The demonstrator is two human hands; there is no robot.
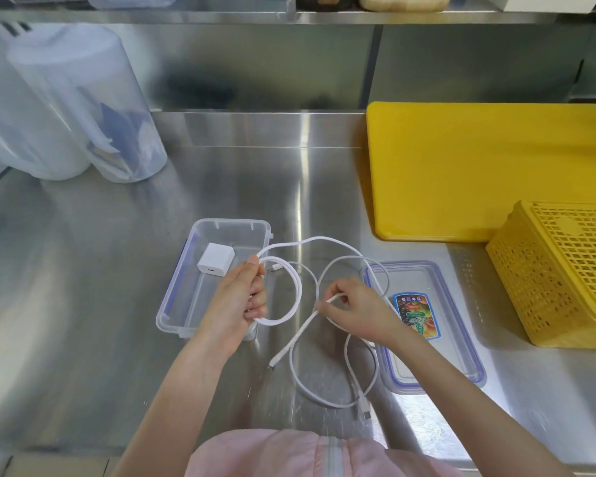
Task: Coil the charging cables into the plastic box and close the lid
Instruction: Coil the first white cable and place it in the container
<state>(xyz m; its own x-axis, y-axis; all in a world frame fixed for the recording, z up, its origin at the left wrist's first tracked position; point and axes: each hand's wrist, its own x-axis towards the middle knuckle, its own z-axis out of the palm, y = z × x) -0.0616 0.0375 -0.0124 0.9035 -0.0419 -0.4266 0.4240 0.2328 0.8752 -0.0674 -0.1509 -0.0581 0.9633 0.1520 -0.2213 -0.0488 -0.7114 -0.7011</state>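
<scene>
Both hands work over a steel counter point(100, 304), taking the clear plastic box point(183, 304) as the landmark. Left hand point(240, 299) is closed around a finished loop of white cable point(295, 287), held just over the box's right wall, thumb pressing the strands together at the top. Right hand point(351, 304), to the right of the box, pinches a straight run of that cable between thumb and fingertips; its free end with the plug point(276, 361) hangs down toward the counter in front of the box. More white cable point(324, 399) lies in loose curves right of the box, some of it draped over the lid point(461, 356), which rests flat on the counter, well right of the box. Whether this slack is one cable or two cannot be told. A small white charger block point(215, 260) already sits inside the box, at its far end. Likely risks: the loop may spring open if the left hand's grip relaxes; the crossing curves on the counter may knot or snag as slack is drawn in; cable lying on the lid could drag it along; and a coil wound too wide may ride up the box walls and stop the lid from closing.
</scene>
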